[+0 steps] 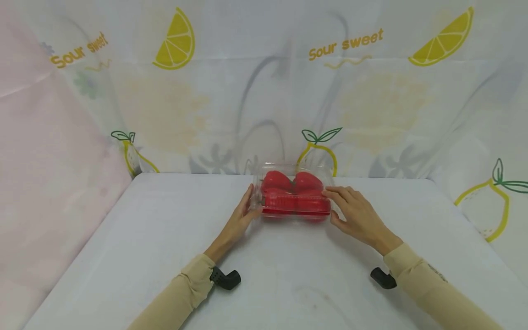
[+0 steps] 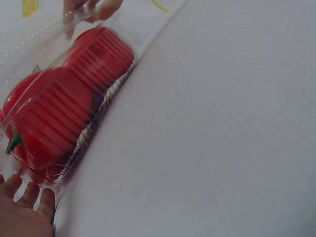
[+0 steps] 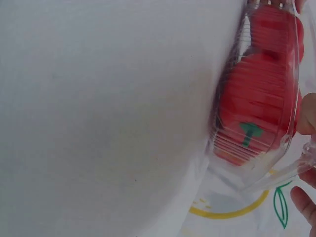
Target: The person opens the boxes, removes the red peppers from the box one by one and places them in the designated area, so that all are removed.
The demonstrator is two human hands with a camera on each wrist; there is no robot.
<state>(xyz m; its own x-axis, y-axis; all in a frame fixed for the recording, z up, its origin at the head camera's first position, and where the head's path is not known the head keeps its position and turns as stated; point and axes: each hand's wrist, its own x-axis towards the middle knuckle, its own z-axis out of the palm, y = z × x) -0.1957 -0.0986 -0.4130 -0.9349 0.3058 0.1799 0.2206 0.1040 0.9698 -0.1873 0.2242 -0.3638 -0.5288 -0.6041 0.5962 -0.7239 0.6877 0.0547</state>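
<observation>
A clear plastic clamshell box (image 1: 296, 210) lies on the white table close to its far edge. Inside are several red bell peppers (image 2: 54, 113), one showing a green stem (image 3: 250, 132). At the box's left end is my left hand (image 1: 240, 219); its fairly straight fingers (image 2: 47, 200) touch the plastic there, thumb toward the front. My right hand (image 1: 358, 217) is at the right end, pinching the clear rim between thumb and fingers (image 3: 308, 113). Whether the rim is fastened I cannot tell.
The white table (image 1: 165, 256) spreads out toward me and to both sides of the box. A cloth backdrop (image 1: 264, 91) printed with lemons and lettering hangs right behind the table's far edge. A black wrist device (image 1: 224, 278) sticks out from each sleeve.
</observation>
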